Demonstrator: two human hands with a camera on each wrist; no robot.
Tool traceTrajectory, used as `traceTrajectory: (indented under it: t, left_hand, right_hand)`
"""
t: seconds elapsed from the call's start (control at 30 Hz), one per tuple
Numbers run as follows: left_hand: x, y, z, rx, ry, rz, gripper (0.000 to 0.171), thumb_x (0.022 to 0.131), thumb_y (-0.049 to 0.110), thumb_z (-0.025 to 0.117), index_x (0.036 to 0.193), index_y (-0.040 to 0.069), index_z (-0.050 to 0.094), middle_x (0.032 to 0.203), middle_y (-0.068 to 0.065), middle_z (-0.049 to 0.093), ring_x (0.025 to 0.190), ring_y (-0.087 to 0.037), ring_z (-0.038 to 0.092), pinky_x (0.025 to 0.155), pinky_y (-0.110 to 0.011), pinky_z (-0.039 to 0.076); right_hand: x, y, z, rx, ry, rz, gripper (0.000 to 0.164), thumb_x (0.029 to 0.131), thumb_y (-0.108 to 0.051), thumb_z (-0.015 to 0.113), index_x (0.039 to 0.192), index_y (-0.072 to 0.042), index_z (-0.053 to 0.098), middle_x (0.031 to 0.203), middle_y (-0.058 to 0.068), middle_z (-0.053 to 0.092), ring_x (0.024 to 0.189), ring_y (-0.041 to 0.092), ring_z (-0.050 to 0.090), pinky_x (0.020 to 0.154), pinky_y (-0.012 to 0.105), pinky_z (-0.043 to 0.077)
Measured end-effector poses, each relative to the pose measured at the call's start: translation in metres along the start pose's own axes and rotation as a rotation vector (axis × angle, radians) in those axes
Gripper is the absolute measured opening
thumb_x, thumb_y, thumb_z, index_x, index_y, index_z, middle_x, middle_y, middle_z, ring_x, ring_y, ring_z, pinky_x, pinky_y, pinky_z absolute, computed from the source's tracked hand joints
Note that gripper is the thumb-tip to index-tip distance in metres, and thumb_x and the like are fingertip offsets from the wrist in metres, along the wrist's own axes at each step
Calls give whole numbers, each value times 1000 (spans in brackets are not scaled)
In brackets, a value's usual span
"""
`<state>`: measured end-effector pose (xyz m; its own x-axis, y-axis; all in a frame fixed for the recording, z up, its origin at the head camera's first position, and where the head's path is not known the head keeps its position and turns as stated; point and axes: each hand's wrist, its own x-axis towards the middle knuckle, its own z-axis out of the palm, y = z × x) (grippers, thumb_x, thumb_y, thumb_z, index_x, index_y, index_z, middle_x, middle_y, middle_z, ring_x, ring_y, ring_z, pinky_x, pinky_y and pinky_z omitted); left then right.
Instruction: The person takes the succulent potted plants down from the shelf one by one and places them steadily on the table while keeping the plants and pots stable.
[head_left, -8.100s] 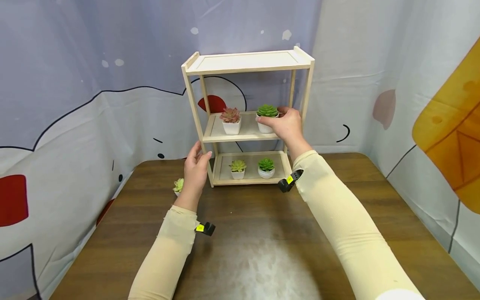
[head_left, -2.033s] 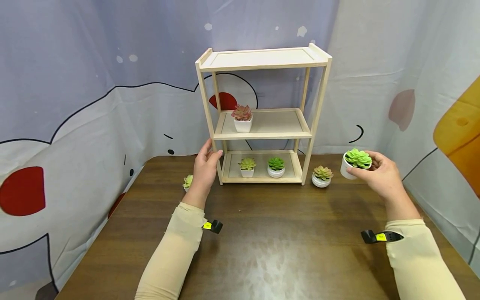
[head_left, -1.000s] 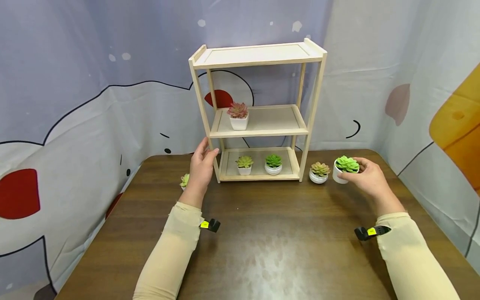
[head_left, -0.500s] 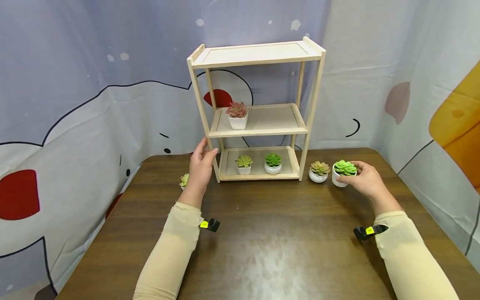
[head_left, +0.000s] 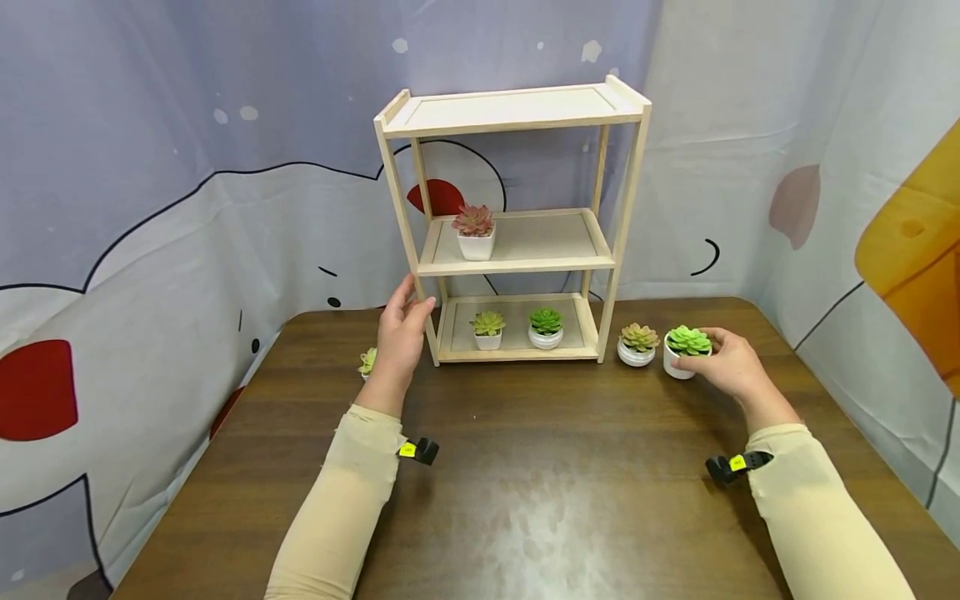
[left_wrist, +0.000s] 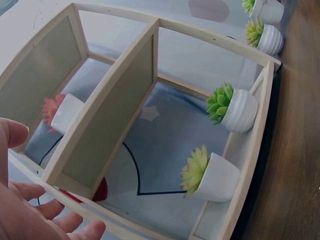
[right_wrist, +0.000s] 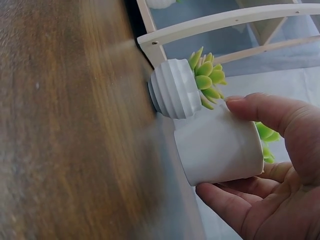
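My right hand [head_left: 731,364] pinches a white cylindrical pot [right_wrist: 220,147] holding a bright green succulent [head_left: 688,340], thumb on one side and fingers on the other. The pot is upright at table height; whether its base touches the wood, I cannot tell. Beside it stands a ribbed white pot with a yellowish-brown succulent [head_left: 639,337]. My left hand [head_left: 400,337] is at the left front post of a pale wooden shelf [head_left: 517,265], its fingers extended in the left wrist view. On the middle tier sits a red succulent [head_left: 474,221] in a square white pot.
The bottom tier bears a yellow-green succulent [head_left: 489,323] and a dark green succulent [head_left: 546,320]. Another pale green succulent [head_left: 367,361] stands left of the shelf, partly behind my left hand. A patterned curtain [head_left: 225,242] hangs behind the brown table [head_left: 487,500].
A green succulent held on the middle tier's right side earlier is gone from there. My right hand has since lowered the bright green one leftward beside the yellowish-brown one. My left hand stays at the post.
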<state>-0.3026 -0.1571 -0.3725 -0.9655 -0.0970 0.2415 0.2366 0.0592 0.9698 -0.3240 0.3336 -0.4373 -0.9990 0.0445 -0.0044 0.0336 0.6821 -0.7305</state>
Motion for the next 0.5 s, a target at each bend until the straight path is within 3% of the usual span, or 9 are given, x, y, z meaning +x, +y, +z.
traceTrajectory:
  t: [0.5]
  left_hand:
    - [0, 0, -1, -10, -7, 5, 68, 107, 23, 52, 166, 15, 19, 172, -3, 21, 158, -26, 23, 128, -47, 27]
  right_hand:
    - [0, 1, 2, -1, -13, 20, 98, 85, -43, 83, 154, 7, 35, 152, 37, 43, 137, 51, 45, 109, 64, 41]
